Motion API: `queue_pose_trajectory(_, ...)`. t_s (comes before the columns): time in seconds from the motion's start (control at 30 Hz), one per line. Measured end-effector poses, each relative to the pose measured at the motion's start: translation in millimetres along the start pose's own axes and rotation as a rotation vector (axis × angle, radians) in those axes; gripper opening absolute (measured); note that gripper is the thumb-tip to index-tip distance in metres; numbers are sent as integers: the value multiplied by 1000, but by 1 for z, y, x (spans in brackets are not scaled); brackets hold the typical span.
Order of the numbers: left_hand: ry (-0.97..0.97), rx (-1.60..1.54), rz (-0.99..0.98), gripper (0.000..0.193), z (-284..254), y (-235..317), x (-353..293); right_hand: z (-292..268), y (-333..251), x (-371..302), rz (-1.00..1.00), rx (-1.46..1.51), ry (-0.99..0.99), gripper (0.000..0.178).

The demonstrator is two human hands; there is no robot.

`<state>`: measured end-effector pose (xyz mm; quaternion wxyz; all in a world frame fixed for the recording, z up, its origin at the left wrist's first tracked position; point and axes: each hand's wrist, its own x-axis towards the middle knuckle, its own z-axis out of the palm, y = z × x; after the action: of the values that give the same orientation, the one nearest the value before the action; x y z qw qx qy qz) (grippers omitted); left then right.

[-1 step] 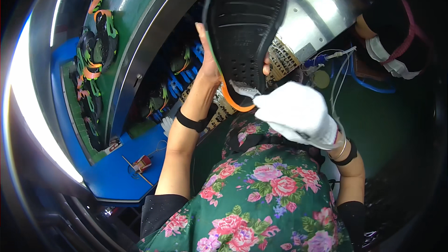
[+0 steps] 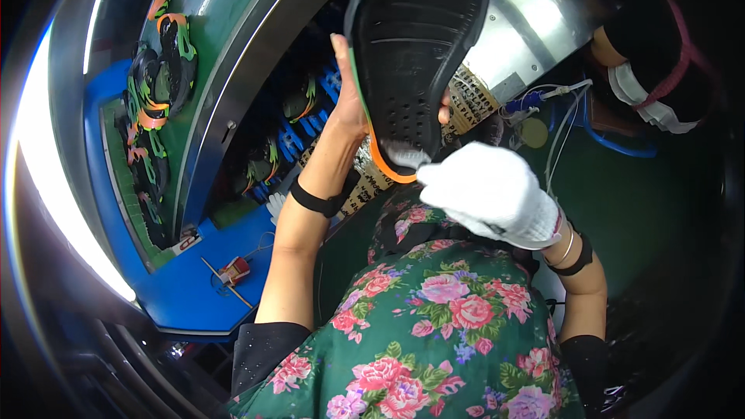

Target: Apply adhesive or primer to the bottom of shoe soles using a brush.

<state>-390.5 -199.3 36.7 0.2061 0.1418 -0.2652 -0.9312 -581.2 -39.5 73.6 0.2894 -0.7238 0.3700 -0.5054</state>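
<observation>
Upright before me is a black shoe sole (image 2: 407, 62), its edge green and orange, with small holes near the heel end. My left hand (image 2: 351, 97) holds it from behind: the thumb lies along the left edge, and a fingertip shows at the right edge. My right hand (image 2: 489, 190), in a white knit glove, has its fingers pinched together at the sole's heel end. A small greyish-white piece (image 2: 407, 157), blurred, lies against the heel area by those fingertips; its kind is unclear.
At the left, several black, green and orange shoes (image 2: 164, 70) lie on a green conveyor belt (image 2: 203, 12) with a metal rail. A red-topped tool (image 2: 233, 271) lies on the blue table (image 2: 186, 302). White cables (image 2: 570, 109) hang at the right, near another person's arm (image 2: 605, 46).
The sole has shifted slightly to the right. The greyish-white piece now sits lower on the heel area, and my gloved right hand has moved a little to the left.
</observation>
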Motion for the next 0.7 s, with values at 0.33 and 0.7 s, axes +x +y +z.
queue_pose_trajectory(0.33, -101, -68, -163, 113, -5, -2, -4, -5, 6, 5, -71, -7, -167, 25)
queue_pose_trajectory(0.7, 266, 355, -486, 88, -10, 5, -6, -8, 11, 16, -64, 146, -395, 31)
